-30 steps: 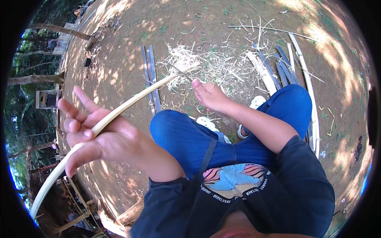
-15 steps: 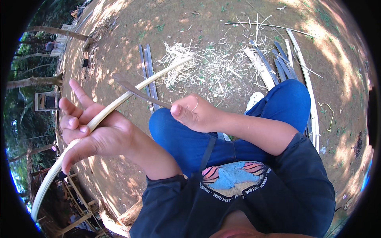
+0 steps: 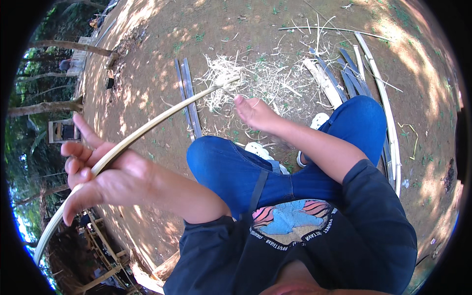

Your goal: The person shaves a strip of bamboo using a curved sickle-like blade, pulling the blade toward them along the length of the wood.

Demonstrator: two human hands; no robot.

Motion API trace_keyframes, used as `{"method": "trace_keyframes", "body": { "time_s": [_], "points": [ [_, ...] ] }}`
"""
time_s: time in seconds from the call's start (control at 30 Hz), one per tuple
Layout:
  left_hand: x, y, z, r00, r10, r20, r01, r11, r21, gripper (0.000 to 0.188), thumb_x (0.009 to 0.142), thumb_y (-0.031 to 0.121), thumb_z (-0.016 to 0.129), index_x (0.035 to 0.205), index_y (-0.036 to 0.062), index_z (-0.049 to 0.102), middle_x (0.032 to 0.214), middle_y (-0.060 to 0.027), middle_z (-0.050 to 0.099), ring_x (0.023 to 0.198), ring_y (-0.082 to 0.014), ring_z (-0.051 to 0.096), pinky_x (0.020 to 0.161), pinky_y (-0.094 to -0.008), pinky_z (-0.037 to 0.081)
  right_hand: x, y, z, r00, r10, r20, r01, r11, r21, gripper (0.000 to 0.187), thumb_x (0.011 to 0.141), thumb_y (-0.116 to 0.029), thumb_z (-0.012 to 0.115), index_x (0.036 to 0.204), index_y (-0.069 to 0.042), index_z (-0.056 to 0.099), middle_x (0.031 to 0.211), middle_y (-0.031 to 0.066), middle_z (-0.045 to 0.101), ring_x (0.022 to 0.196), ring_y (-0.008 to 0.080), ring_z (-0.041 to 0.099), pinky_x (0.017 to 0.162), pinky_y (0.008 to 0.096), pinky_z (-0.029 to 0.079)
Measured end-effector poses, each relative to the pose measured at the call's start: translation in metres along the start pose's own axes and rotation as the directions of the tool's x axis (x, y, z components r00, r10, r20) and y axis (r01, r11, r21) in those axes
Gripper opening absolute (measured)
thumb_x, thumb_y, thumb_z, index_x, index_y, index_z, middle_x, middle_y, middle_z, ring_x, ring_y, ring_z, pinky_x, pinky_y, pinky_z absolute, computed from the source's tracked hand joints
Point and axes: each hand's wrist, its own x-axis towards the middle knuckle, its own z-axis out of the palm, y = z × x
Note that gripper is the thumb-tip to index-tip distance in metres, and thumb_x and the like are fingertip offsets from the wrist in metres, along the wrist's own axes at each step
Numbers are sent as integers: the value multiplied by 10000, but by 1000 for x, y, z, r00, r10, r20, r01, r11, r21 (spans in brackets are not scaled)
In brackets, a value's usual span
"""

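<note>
A long, pale bamboo strip [image 3: 162,118] runs from the lower left up toward the shavings, bending slightly. My left hand [image 3: 115,172] is palm up under it, with the thumb and curled fingers around the strip and one finger stretched out. My right hand [image 3: 256,114] is closed near the strip's far end, above my bent knee. The knife that it gripped a moment earlier hardly shows now; its blade seems edge-on beside the strip's tip. Beneath that tip lies a heap of pale shavings [image 3: 216,66] on the ground.
Dark flat strips [image 3: 189,93] lie left of the shavings. More dark slats [image 3: 350,78] and long pale strips [image 3: 378,83] lie beyond my right knee. My legs are folded, with a white shoe [image 3: 258,150] between them. Trunks and a wooden frame [image 3: 101,250] stand at left.
My right hand has moved away from me and slightly right, toward the strip's far end; the knife blade has turned nearly out of sight. My left hand has shifted slightly left with the strip.
</note>
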Motion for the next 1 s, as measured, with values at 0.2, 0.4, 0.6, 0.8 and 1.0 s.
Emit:
{"method": "trace_keyframes", "body": {
  "time_s": [0.2,0.4,0.6,0.8,1.0],
  "points": [
    [-30,-24,-1,995,-71,-72,77,994,83,639,691,717,603,516,118,464,624,23,614,833,-233,694,1090,-743,216,-21,-53,34,975,-193,110,187,981,56,800,911,-768,233,556,-89,462,515,10,413,526,125,443,490,335,369],
    [5,-1,-2,1000,-21,0,21,1000,-16,657,663,728,607,511,103,472,620,7,581,791,-211,665,1086,-731,250,-1,-23,-8,972,234,10,-234,972,1,795,941,-732,224,580,-54,428,509,12,376,530,126,409,488,325,344],
    [-25,-24,-7,998,-56,-16,57,996,67,656,695,731,591,511,113,466,613,22,567,750,-203,660,1073,-753,244,-27,-62,36,921,-352,166,353,935,29,790,935,-738,224,607,-57,454,506,16,408,469,140,455,486,309,425],
    [1,-10,-1,997,-69,-38,69,998,12,665,677,740,589,481,122,443,586,27,540,715,-167,645,1086,-732,251,7,4,3,982,-176,71,182,979,-89,868,867,-820,253,590,-39,508,513,32,452,525,155,483,512,347,404],
    [-21,-28,-6,993,-119,-17,120,985,122,644,748,721,547,529,125,443,614,37,514,725,-155,642,1090,-721,267,-19,-36,33,965,-261,15,260,965,22,844,890,-793,270,587,-46,520,505,36,442,520,154,483,515,351,407]
  ]
}}
